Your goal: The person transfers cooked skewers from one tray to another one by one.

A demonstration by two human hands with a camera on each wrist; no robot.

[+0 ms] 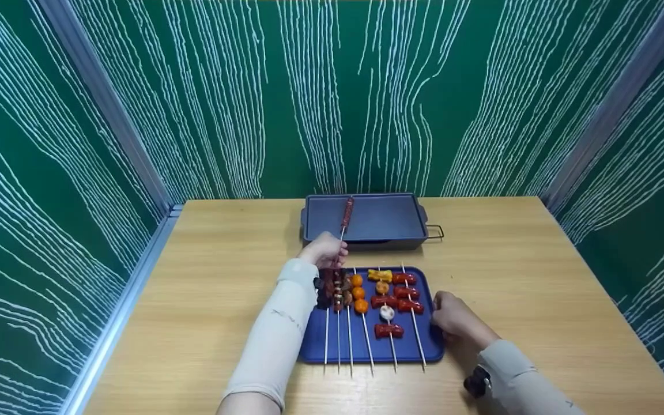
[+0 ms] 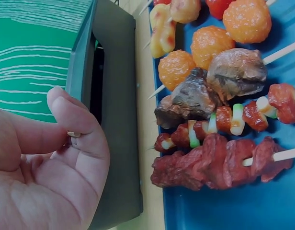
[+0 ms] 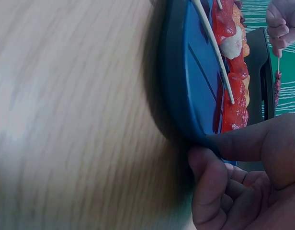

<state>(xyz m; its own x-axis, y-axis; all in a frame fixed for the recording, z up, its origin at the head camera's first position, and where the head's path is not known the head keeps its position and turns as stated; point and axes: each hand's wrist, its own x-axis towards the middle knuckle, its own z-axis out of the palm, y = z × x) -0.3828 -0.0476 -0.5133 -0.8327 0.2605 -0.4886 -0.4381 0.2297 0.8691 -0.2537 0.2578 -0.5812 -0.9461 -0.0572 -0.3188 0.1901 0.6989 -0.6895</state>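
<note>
My left hand [image 1: 326,249] pinches the stick of a dark red meat skewer [image 1: 347,213], whose meat end points away over the left part of the grey grill [image 1: 389,217]. In the left wrist view only the cut end of the stick [image 2: 73,134] shows between thumb and fingers. With thumb and fingers my right hand [image 1: 457,316] grips the right rim of the blue tray [image 1: 316,344]. Several skewers lie side by side on that tray, among them orange balls [image 1: 358,293], red sausage pieces [image 1: 407,293] and dark meat [image 2: 209,163], their bare sticks toward me.
The grill stands at the far side of the wooden table [image 1: 205,300], with a wire handle [image 1: 436,231] sticking out on its right. Green walls with white wavy lines [image 1: 309,86] enclose the table's back and sides. Bare wood lies left and right of the tray.
</note>
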